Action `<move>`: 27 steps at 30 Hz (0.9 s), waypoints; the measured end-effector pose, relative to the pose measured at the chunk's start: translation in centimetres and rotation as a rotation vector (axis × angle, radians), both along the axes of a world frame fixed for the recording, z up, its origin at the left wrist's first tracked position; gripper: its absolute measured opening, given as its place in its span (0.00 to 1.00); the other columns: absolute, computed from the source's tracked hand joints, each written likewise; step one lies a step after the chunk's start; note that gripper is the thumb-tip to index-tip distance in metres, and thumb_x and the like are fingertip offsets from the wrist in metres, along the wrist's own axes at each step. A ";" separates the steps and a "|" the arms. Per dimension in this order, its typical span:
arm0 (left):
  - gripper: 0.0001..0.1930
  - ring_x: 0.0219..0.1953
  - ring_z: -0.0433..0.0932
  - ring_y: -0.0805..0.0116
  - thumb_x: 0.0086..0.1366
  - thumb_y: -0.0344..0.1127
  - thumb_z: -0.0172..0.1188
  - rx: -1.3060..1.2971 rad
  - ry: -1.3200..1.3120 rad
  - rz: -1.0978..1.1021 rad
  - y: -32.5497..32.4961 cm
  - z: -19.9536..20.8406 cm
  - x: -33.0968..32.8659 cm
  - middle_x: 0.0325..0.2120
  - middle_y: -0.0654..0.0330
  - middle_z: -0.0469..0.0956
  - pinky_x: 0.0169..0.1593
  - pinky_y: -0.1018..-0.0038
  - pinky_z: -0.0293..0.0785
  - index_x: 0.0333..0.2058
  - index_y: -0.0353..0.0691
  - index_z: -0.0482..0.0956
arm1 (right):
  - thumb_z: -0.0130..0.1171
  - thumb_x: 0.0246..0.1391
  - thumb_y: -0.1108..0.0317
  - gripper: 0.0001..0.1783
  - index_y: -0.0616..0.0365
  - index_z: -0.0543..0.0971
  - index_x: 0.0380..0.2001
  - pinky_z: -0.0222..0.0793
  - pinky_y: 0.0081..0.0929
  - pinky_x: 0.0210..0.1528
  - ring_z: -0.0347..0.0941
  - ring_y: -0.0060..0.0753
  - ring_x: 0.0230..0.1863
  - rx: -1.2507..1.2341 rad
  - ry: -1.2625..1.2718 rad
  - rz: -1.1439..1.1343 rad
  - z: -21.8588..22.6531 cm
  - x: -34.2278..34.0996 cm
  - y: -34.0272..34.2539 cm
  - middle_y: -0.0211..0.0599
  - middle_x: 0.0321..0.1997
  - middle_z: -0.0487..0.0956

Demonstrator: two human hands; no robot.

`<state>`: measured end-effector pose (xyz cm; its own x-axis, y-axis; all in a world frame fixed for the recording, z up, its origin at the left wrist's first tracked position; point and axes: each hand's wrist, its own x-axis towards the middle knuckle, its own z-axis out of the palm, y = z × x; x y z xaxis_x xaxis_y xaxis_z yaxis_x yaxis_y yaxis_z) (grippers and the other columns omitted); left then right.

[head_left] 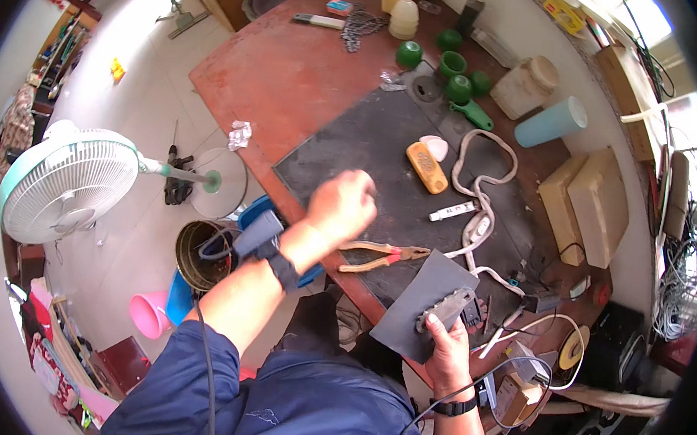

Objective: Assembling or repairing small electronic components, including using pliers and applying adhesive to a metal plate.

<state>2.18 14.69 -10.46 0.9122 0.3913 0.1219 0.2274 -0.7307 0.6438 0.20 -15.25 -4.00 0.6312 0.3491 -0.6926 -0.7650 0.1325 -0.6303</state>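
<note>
Currently, in the head view, the right hand (447, 354) clamps a dark plate (413, 302) and metal piece (450, 306) right of the pliers (397, 255), at the table's (251, 102) near edge; the left hand (341, 207) curls above the mat (377, 139); whether around something, I cannot tell.

bright | window (651, 22) washed out, upper right | floor (136, 21) glare, upper left | edges bent, corners black

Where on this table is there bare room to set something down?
The red tabletop is bare between the crumpled wrapper and metal chain; so is the black mat beyond the left hand, left of the orange oblong object. Crowded: around the pale cord and the right hand.
</note>
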 end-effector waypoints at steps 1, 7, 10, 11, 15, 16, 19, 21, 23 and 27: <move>0.08 0.30 0.79 0.52 0.54 0.32 0.60 -0.086 -0.062 -0.055 -1.5 1.6 -0.5 0.29 0.53 0.78 0.34 0.59 0.77 0.34 0.40 0.76 | 0.62 0.57 0.74 0.22 0.58 0.72 0.55 0.74 0.34 0.52 0.76 0.30 0.47 -0.007 -0.023 -0.005 -0.3 0.2 0.6 0.32 0.49 0.79; 0.05 0.27 0.77 0.61 0.56 0.32 0.60 -0.057 -0.112 -0.410 -9.9 6.8 -5.0 0.26 0.58 0.71 0.31 0.67 0.75 0.30 0.42 0.74 | 0.56 0.59 0.65 0.19 0.58 0.75 0.53 0.66 0.36 0.61 0.73 0.36 0.56 0.265 0.256 -0.056 -1.6 1.3 3.9 0.36 0.53 0.78; 0.06 0.30 0.77 0.60 0.54 0.34 0.61 -0.009 -0.024 -0.454 -10.1 6.8 -6.1 0.26 0.59 0.72 0.31 0.66 0.75 0.29 0.42 0.74 | 0.54 0.61 0.59 0.22 0.57 0.74 0.56 0.62 0.47 0.64 0.72 0.45 0.58 0.508 0.419 -0.148 -2.9 1.5 5.1 0.40 0.56 0.77; 0.06 0.30 0.77 0.60 0.54 0.34 0.61 -0.006 -0.023 -0.448 -9.2 6.8 -6.0 0.26 0.59 0.72 0.31 0.66 0.75 0.29 0.42 0.74 | 0.54 0.61 0.59 0.22 0.57 0.74 0.56 0.62 0.47 0.64 0.72 0.45 0.58 0.509 0.421 -0.142 -4.0 1.5 4.8 0.40 0.56 0.77; 0.03 0.32 0.76 0.60 0.55 0.33 0.60 0.257 -0.222 -0.078 1.0 6.5 -3.5 0.23 0.59 0.71 0.33 0.64 0.76 0.24 0.44 0.76 | 0.56 0.61 0.57 0.23 0.56 0.74 0.56 0.60 0.50 0.66 0.71 0.45 0.59 0.348 0.376 -0.204 -3.8 1.8 5.8 0.39 0.57 0.77; 0.03 0.38 0.75 0.54 0.56 0.32 0.61 0.270 -0.236 0.036 4.8 5.8 -3.5 0.28 0.55 0.74 0.40 0.60 0.75 0.29 0.42 0.77 | 0.56 0.61 0.58 0.23 0.56 0.74 0.57 0.60 0.50 0.66 0.71 0.45 0.59 0.351 0.366 -0.193 -3.8 1.9 5.9 0.39 0.57 0.77; 0.23 0.47 0.75 0.46 0.54 0.31 0.67 0.323 0.049 0.421 15.2 0.8 -5.7 0.47 0.49 0.71 0.51 0.59 0.74 0.50 0.42 0.73 | 0.56 0.62 0.59 0.24 0.56 0.73 0.58 0.60 0.50 0.67 0.70 0.45 0.61 0.377 0.350 -0.147 -3.3 2.2 6.3 0.39 0.58 0.77; 0.31 0.50 0.74 0.47 0.53 0.34 0.70 0.282 0.181 0.510 18.8 -0.8 -6.2 0.49 0.48 0.70 0.53 0.59 0.74 0.57 0.44 0.70 | 0.56 0.62 0.59 0.25 0.56 0.72 0.59 0.59 0.48 0.68 0.69 0.45 0.62 0.377 0.305 -0.143 -3.3 2.5 6.1 0.39 0.59 0.76; 0.24 0.47 0.76 0.48 0.56 0.33 0.67 0.263 0.249 0.504 19.6 -1.0 -5.8 0.47 0.49 0.72 0.50 0.58 0.76 0.52 0.44 0.74 | 0.55 0.62 0.60 0.25 0.57 0.71 0.60 0.60 0.46 0.68 0.70 0.45 0.62 0.379 0.285 -0.164 -3.1 2.6 5.7 0.39 0.59 0.76; 0.14 0.43 0.78 0.48 0.59 0.33 0.63 0.241 0.319 0.432 20.4 -2.4 -2.8 0.42 0.50 0.76 0.46 0.57 0.76 0.45 0.44 0.78 | 0.54 0.63 0.60 0.25 0.57 0.70 0.60 0.62 0.46 0.67 0.71 0.45 0.61 0.294 0.268 -0.272 -2.9 2.9 5.2 0.40 0.59 0.76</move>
